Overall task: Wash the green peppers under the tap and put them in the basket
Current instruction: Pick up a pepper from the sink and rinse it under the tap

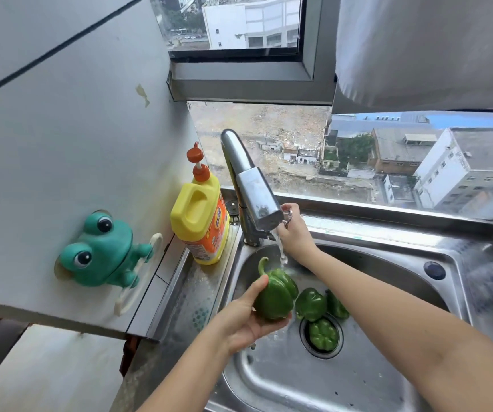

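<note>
Bright daylight through window [269, 138] (wide-angle edges bent); right edge blurred.

Four green peppers [275, 295], one tap [254, 188], one sink [298, 382], one bottle [200, 221], one frog [102, 251]

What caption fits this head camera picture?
Left hand holds a green pepper under the running tap; right hand grips its handle.

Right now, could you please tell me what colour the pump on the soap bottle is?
The pump is orange; the head view shows it best.
</note>
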